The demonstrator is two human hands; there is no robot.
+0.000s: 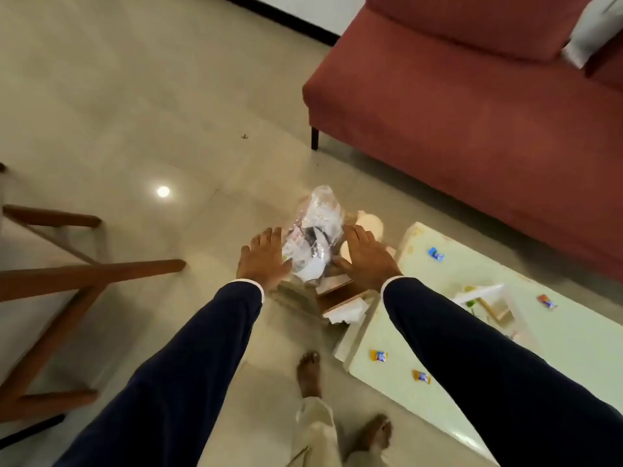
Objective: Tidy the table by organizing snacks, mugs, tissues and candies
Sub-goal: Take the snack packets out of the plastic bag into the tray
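Four wrapped candies [379, 355] lie scattered on the table [573, 335]. Off the table's far-left corner, the left hand [263, 257] and right hand [365, 257], fingers straight and spread, flank a clear snack bag [317, 237], gripping nothing. Beyond stands a sofa [472, 112].

Open floor [135, 96] left; sofa [472, 112] blocks the right.

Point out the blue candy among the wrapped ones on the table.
The blue candy lies alone at the table's far end, toward the sofa; the others are orange or red.
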